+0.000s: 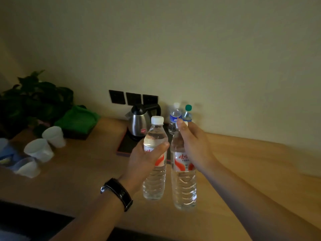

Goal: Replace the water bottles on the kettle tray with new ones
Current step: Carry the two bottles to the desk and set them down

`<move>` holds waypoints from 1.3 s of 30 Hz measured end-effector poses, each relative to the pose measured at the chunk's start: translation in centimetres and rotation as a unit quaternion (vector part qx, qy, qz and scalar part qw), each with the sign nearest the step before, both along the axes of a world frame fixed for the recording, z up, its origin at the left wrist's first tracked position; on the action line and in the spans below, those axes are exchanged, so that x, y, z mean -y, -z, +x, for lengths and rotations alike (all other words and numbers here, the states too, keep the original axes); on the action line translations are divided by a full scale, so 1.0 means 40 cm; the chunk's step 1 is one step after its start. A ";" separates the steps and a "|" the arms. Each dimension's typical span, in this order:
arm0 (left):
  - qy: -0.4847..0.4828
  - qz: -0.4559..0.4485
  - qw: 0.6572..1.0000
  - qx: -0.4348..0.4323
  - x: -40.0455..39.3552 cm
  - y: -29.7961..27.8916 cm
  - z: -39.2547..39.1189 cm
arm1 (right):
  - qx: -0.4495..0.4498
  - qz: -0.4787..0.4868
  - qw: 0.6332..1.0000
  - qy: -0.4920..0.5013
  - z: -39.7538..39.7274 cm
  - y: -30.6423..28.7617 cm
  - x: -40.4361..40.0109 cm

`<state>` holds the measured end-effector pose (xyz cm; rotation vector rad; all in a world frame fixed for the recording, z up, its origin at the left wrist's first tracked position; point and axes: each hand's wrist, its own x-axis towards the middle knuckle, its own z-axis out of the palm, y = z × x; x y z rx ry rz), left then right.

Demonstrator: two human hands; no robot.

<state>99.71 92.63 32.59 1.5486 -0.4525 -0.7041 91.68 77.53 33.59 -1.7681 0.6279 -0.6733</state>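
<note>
I hold two clear water bottles with red-and-white labels above the wooden counter. My left hand (pixel 147 157) grips the left bottle (pixel 154 180) around its label; its white cap shows. My right hand (pixel 191 145) clasps the right bottle (pixel 184 185) by its neck, hiding the cap. Behind them, on the dark kettle tray (pixel 124 147), stand a steel kettle (pixel 139 125), a blue-labelled bottle with a white cap (pixel 174 117) and a bottle with a green cap (pixel 188 113). My hands cover the tray's right part.
Several white plastic cups (pixel 39 150) stand at the left of the counter, with a green folded cloth (pixel 78 119) and a leafy plant (pixel 34 98) behind them. Black wall sockets (pixel 133 98) sit above the kettle. The counter's front edge (pixel 121 226) runs below my arms.
</note>
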 end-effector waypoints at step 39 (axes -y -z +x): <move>0.186 0.131 0.970 0.088 0.222 0.434 0.198 | 0.020 -0.099 0.995 0.019 0.023 0.446 0.131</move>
